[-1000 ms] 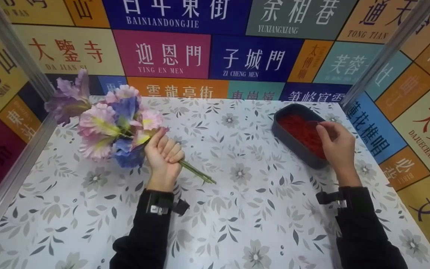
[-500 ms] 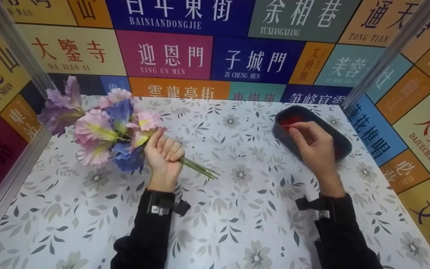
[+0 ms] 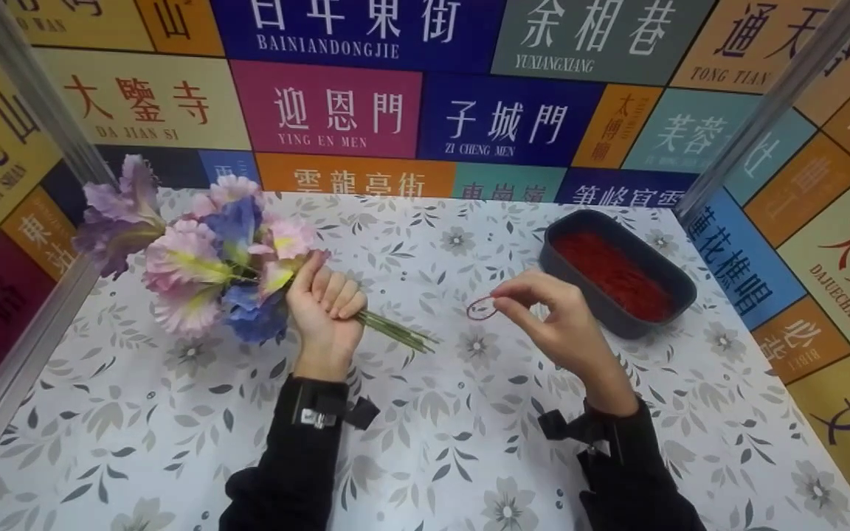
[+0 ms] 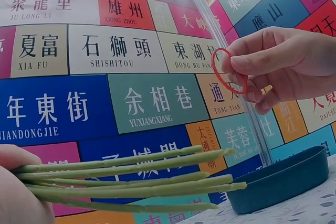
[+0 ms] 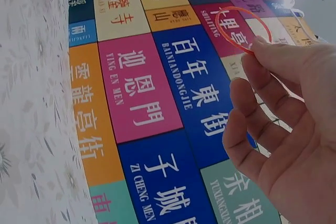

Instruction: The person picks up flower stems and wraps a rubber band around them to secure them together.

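Observation:
My left hand (image 3: pixel 327 313) grips a bunch of artificial flowers (image 3: pixel 192 254) by the stems, just under the pink, blue and purple blooms. Several green stems (image 4: pixel 131 179) poke out past the fist, their cut ends pointing right. Between thumb and forefinger, my right hand (image 3: pixel 554 317) pinches a thin red rubber band (image 5: pixel 218 24), which hangs as an open loop above the table. The band is apart from the stems, a short way to their right. Behind the right hand stands a dark grey oblong box (image 3: pixel 679 306) with a heap of red bands (image 3: pixel 609 273) inside.
A white cloth (image 3: pixel 410 442) with grey flowers and leaves covers the table. Panels (image 3: pixel 329 107) with printed place names rise at the back and sides. Clear upright posts (image 3: pixel 764 110) stand at the corners.
My right hand has come out of the box and moved left, carrying a red rubber band. The left hand has stayed nearly in place; the blooms have sunk slightly.

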Action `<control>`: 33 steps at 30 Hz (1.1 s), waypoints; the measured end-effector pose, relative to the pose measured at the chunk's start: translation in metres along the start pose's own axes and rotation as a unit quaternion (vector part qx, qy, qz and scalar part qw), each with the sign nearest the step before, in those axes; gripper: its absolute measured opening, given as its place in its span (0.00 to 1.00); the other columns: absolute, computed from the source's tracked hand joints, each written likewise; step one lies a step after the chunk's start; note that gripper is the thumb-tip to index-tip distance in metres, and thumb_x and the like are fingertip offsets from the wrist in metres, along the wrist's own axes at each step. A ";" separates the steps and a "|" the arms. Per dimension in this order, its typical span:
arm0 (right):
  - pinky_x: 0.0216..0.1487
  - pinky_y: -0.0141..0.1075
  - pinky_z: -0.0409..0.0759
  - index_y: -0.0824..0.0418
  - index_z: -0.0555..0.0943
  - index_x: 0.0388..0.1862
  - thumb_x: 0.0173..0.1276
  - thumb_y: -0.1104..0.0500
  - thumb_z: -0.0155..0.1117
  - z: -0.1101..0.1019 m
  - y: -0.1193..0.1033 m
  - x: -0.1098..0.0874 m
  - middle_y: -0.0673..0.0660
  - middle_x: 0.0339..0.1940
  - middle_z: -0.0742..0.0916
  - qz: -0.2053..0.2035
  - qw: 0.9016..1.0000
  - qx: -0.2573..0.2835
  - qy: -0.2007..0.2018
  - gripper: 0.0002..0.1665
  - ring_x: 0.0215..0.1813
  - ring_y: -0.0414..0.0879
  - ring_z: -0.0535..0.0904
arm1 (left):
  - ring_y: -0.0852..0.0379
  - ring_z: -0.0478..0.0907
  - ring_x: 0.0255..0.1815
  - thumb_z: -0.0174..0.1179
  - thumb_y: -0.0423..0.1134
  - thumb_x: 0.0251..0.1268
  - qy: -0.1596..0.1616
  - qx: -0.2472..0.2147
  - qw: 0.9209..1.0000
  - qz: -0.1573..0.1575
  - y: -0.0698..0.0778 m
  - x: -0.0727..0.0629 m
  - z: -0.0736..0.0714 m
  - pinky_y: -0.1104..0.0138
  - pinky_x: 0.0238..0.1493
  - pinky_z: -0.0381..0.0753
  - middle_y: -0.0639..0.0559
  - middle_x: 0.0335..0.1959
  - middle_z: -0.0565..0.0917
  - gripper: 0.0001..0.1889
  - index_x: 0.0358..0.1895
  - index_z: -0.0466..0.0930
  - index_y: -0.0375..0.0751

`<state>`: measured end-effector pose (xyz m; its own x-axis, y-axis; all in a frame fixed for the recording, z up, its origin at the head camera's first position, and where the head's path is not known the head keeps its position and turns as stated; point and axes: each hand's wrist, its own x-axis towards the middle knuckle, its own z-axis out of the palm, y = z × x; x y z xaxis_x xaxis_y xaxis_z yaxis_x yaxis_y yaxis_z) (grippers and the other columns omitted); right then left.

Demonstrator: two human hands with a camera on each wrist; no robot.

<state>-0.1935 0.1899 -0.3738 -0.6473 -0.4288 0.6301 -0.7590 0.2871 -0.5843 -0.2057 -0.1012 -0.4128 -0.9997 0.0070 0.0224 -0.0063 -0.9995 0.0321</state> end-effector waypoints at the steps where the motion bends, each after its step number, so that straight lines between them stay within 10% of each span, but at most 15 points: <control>1: 0.39 0.27 0.78 0.63 0.87 0.40 0.62 0.75 0.70 0.003 0.002 -0.001 0.58 0.36 0.88 -0.006 1.000 -0.002 -0.013 0.11 0.36 0.43 0.80 | 0.64 0.42 0.09 0.39 0.43 0.83 -0.002 0.000 1.000 0.000 0.000 0.000 0.000 0.75 0.09 0.48 0.56 0.03 0.58 0.31 0.11 0.51 0.48; 17: 0.39 0.32 0.78 0.55 0.87 0.46 0.70 0.62 0.69 0.021 0.001 -0.006 0.46 0.37 0.87 -0.002 0.992 -0.013 -0.122 0.07 0.37 0.41 0.80 | 0.64 0.43 0.09 0.41 0.43 0.83 0.015 0.020 1.000 0.005 -0.008 -0.003 0.003 0.74 0.08 0.50 0.57 0.04 0.58 0.32 0.10 0.54 0.47; 33: 0.36 0.32 0.79 0.57 0.86 0.43 0.70 0.63 0.70 0.035 0.008 -0.005 0.46 0.34 0.86 -0.032 0.993 -0.023 -0.112 0.05 0.35 0.40 0.80 | 0.64 0.45 0.07 0.41 0.43 0.82 0.021 0.043 0.999 -0.020 -0.020 -0.005 0.003 0.75 0.08 0.50 0.58 0.03 0.58 0.32 0.09 0.55 0.48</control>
<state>-0.1941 0.1646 -0.3996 -0.5695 -0.6262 0.5325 -0.8039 0.2894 -0.5196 -0.2004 -0.0813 -0.4109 -0.9988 0.0435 -0.0225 -0.0458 -0.9921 0.1171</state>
